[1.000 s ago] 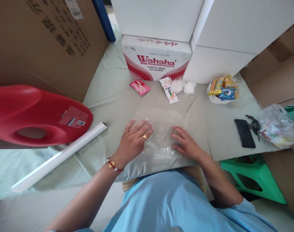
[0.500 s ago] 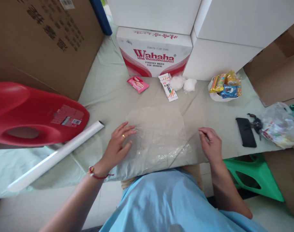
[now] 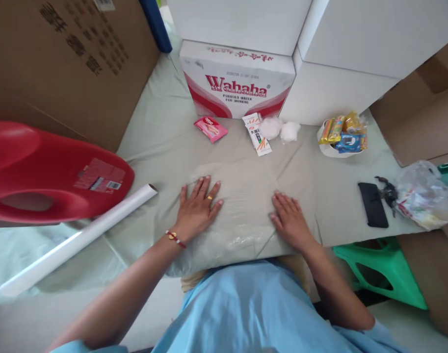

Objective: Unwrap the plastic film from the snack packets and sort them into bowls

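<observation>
A sheet of clear plastic film (image 3: 244,215) lies spread on the cloth-covered table between my hands, its front part shiny and wrinkled. On its left side my left hand (image 3: 198,210) rests flat, fingers spread, a ring on one finger. My right hand (image 3: 290,219) lies palm down at the right side of the film, fingers stretched out. Neither hand grips anything. Behind the film lie a pink snack packet (image 3: 211,129), a white snack packet with orange sticks printed on it (image 3: 258,135) and two crumpled white bundles, one of them a small white bundle (image 3: 290,132).
At left, a white roll (image 3: 84,238) lies before a red jug (image 3: 58,181) and a large cardboard box (image 3: 72,63). A Wahaba-style printed carton (image 3: 238,81) stands behind. At right are a snack bowl (image 3: 343,153), a black phone (image 3: 373,205), a plastic bag (image 3: 422,196) and a green stool (image 3: 385,274).
My left hand has moved right and flattened onto the film. My right hand has moved left and opened from closed fingers to lie flat.
</observation>
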Demonstrator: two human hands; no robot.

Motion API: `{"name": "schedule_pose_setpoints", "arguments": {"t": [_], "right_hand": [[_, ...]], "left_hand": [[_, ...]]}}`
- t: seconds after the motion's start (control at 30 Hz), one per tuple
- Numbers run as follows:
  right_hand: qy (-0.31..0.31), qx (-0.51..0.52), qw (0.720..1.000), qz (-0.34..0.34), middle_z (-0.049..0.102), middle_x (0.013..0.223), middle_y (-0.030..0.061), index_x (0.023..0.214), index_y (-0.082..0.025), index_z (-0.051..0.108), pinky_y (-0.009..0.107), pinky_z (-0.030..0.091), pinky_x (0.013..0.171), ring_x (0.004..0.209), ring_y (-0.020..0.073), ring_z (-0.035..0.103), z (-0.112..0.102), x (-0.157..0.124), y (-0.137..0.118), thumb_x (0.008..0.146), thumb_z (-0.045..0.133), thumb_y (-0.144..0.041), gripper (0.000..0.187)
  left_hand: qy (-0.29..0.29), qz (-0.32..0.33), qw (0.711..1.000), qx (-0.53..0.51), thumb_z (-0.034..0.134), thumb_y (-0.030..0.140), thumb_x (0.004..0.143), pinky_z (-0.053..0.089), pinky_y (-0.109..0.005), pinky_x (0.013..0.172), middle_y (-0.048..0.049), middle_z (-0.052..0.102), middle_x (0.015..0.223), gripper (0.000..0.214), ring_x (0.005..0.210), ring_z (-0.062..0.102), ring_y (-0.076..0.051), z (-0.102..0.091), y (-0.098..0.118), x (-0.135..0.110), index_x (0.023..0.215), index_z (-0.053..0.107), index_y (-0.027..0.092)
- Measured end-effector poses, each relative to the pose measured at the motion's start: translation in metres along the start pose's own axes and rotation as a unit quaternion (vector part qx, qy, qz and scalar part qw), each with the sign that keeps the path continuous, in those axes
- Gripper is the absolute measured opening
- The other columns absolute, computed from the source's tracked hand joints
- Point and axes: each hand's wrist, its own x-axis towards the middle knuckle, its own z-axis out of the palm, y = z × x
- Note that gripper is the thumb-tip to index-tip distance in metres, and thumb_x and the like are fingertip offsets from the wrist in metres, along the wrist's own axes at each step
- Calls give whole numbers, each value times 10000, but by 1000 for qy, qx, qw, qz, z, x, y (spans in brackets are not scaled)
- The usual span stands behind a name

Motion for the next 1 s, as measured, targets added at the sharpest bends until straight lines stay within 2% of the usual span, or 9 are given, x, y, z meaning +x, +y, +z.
{"name": "schedule_pose_setpoints", "arguments": {"t": [0.1, 0.2, 0.33, 0.47, 0.57, 0.67, 0.73, 0.9, 1.0], "right_hand": [[37, 8, 998, 48, 571, 1580, 174, 1507, -170, 602, 591, 430, 1213, 1464, 337, 524, -22, -5, 40, 1083, 450, -416, 513], [83, 27, 994, 73, 713, 1350, 188, 1367, -184, 697, 565, 528, 1095, 1262, 337, 650, -41, 26, 55, 1052, 478, -431, 457], [99, 60, 993, 35, 741, 1257, 168, 1304, -200, 720, 524, 534, 1069, 1170, 314, 671, -45, 120, 38, 1040, 456, -383, 416], [33, 82, 996, -9, 724, 1334, 141, 1318, -201, 712, 473, 480, 1141, 1270, 281, 627, -32, 223, 18, 1015, 417, -286, 431], [56, 107, 990, 72, 678, 1436, 124, 1426, -199, 642, 469, 461, 1155, 1336, 247, 597, -28, 271, 29, 1018, 359, -273, 502], [163, 100, 966, 173, 640, 1474, 155, 1469, -174, 590, 475, 460, 1138, 1355, 249, 584, -34, 285, 54, 1036, 287, -307, 545], [188, 87, 961, 185, 672, 1398, 176, 1397, -155, 621, 457, 483, 1094, 1270, 264, 627, -37, 280, 63, 1040, 297, -350, 520], [112, 10, 979, 168, 680, 1251, 192, 1314, -150, 636, 455, 522, 976, 1124, 322, 642, -25, 260, 38, 939, 605, -593, 582], [80, -24, 976, 201, 625, 1294, 206, 1327, -151, 626, 457, 537, 940, 1090, 334, 644, -16, 261, 18, 877, 707, -556, 611]], "left_hand": [[3, 2, 1000, -1, 291, 528, 1090, 79, -695, 1305, -123, 223, 1786, 642, 1657, 228, -319, -3, -1, 3, 1667, 375, 261], [13, 4, 1000, -12, 303, 523, 1091, 68, -692, 1307, -128, 234, 1782, 638, 1654, 237, -320, -5, 1, 3, 1670, 369, 265], [26, 12, 999, -32, 342, 522, 1087, 98, -712, 1296, -141, 275, 1767, 623, 1639, 278, -337, -2, 0, 2, 1655, 401, 275], [38, 21, 997, -60, 375, 505, 1084, 103, -729, 1292, -152, 295, 1758, 609, 1629, 301, -353, 0, -3, 2, 1648, 417, 278], [45, 22, 996, -70, 389, 492, 1086, 90, -720, 1300, -148, 301, 1757, 599, 1628, 304, -347, 0, -4, 1, 1648, 416, 286], [45, 23, 996, -71, 395, 487, 1090, 80, -703, 1308, -144, 302, 1758, 593, 1633, 297, -335, 0, -4, 0, 1642, 425, 273], [46, 26, 996, -72, 395, 489, 1093, 77, -697, 1311, -144, 307, 1756, 591, 1634, 295, -331, -1, -5, -1, 1636, 435, 261], [58, 30, 995, -77, 409, 475, 1094, 83, -697, 1310, -152, 338, 1743, 570, 1624, 316, -337, 0, -6, -1, 1614, 469, 248], [62, 35, 995, -72, 406, 475, 1097, 102, -692, 1309, -152, 337, 1743, 563, 1624, 319, -333, 0, -7, -2, 1604, 480, 241]]}}
